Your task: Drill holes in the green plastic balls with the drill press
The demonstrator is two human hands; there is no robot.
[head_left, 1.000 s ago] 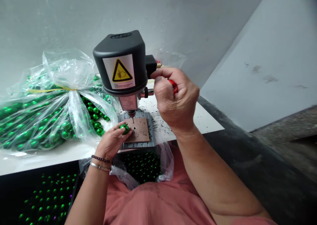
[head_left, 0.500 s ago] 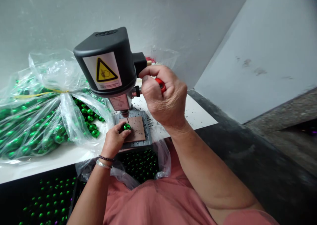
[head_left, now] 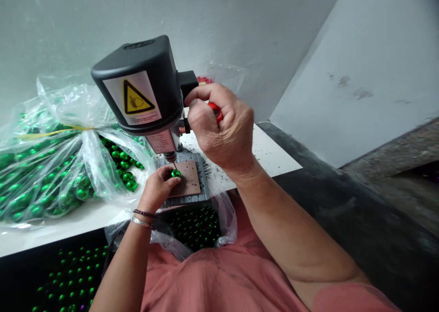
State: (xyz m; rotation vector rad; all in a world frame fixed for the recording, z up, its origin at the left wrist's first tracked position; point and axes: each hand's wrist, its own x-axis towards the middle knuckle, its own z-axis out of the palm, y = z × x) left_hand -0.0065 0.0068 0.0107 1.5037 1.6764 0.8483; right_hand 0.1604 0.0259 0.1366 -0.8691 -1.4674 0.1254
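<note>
A black drill press with a yellow warning label stands on the white table. My right hand is closed round its red-tipped handle, to the right of the machine head. Below the head, my left hand pinches a shiny green ball between thumb and fingers. The ball rests over a brown square board on the grey machine base. The thin drill bit points down at the top of the ball; whether it has entered is too small to tell.
A clear plastic bag of green balls lies at the left. More green balls fill a bag-lined container and a dark tray below the table edge. Dark shavings lie around the base.
The drill bit is now lower, at the ball's top. The machine head and my right hand have shifted slightly left in the view. My left hand still pinches the ball.
</note>
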